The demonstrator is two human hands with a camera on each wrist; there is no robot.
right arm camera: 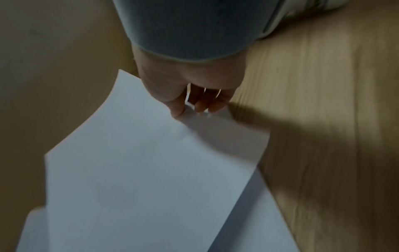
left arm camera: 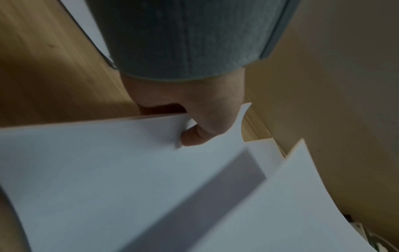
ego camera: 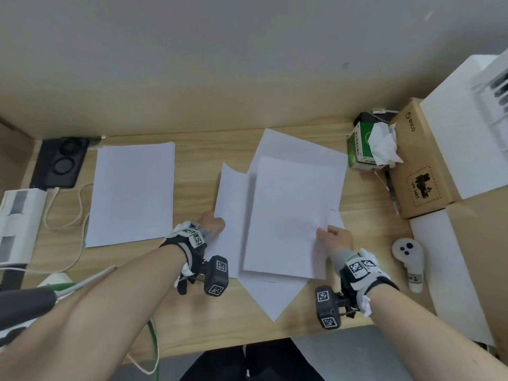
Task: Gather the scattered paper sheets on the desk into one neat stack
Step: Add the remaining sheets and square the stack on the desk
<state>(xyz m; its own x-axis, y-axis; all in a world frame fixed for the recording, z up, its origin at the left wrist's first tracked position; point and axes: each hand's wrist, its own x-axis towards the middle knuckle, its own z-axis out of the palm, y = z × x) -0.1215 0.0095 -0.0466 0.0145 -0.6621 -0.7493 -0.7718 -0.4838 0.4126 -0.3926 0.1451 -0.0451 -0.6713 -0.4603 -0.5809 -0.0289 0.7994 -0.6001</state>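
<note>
- Your left hand [ego camera: 211, 222] pinches the left edge of a plain white paper sheet [ego camera: 232, 215], thumb curled over it in the left wrist view.
- Your right hand [ego camera: 336, 237] pinches the right edge of the top white sheet [ego camera: 291, 215], thumb above and fingers beneath, lifted over a skewed white sheet [ego camera: 275, 301] lying on the light wooden desk [ego camera: 192, 312].
- A separate white sheet [ego camera: 132, 193] lies flat, well apart to the left.
- Right of the pile stand a green tissue box [ego camera: 360, 149] and a brown cardboard box [ego camera: 417, 166]; a white handheld controller [ego camera: 408, 257] lies near your right wrist.
- At the left sit a black socket panel [ego camera: 61, 160] and a white cable [ego camera: 79, 204].
</note>
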